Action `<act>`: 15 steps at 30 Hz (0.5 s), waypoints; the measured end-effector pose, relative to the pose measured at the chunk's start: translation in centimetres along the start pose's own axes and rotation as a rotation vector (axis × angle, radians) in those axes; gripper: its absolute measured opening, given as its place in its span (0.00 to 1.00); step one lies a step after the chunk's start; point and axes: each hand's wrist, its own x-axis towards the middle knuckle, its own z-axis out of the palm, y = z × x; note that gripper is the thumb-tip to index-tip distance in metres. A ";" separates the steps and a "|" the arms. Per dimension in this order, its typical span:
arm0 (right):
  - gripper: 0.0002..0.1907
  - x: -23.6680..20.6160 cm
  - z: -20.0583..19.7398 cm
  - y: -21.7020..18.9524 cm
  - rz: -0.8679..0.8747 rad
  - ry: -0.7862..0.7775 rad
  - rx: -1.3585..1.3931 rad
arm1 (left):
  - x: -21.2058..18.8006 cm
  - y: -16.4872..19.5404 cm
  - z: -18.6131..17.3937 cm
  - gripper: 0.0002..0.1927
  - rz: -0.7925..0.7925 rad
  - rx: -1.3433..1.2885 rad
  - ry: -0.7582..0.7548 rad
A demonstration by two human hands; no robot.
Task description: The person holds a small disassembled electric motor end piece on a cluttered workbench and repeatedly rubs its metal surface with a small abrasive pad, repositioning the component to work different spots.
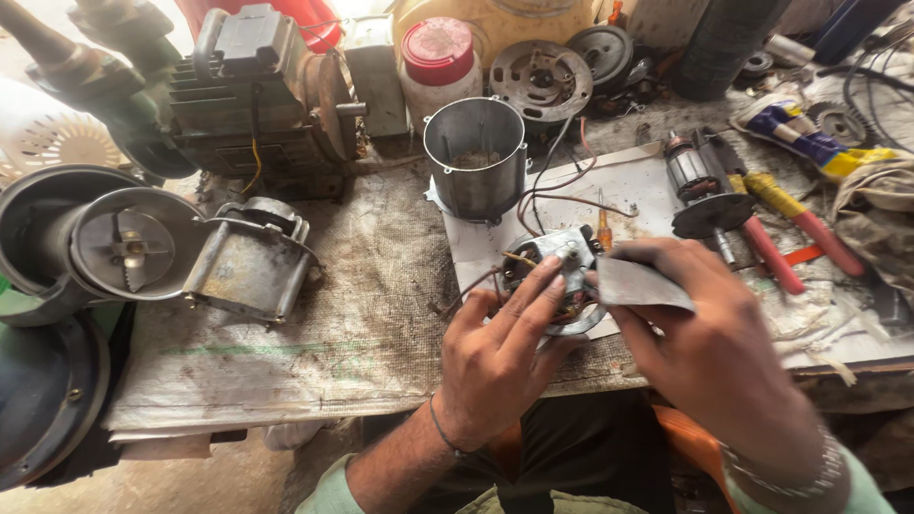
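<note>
One head-worn camera looked steeply down from close above the left hand (495, 366) and right hand (709, 347). It faced forward over the workbench (314, 343), whose cluttered far edge lay beyond both hands.

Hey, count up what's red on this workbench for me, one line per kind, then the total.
Red jar lid: 1
Red-handled tools: 2, side by side right of the right hand
Red container at the back edge, mostly cut off: 1
Total: 4

The left hand rests on the motor part, which is not red.
</note>
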 end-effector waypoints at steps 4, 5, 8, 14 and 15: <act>0.18 0.0 0.1 -0.2 -0.045 -0.004 -0.033 | 0.0 0.1 0.1 0.31 -0.001 0.003 0.018; 0.18 0.0 0.0 -0.2 -0.038 -0.011 -0.033 | 0.0 0.0 0.1 0.31 -0.002 0.001 0.017; 0.17 0.0 0.0 -0.4 -0.030 0.006 -0.018 | 0.1 -0.1 0.2 0.32 -0.008 -0.014 0.016; 0.14 0.3 0.3 -0.5 -0.130 0.018 -0.031 | -0.1 -0.2 0.1 0.32 -0.010 -0.017 0.000; 0.15 0.4 0.3 -0.5 -0.147 0.033 -0.030 | -0.1 -0.1 0.2 0.32 -0.010 -0.018 0.003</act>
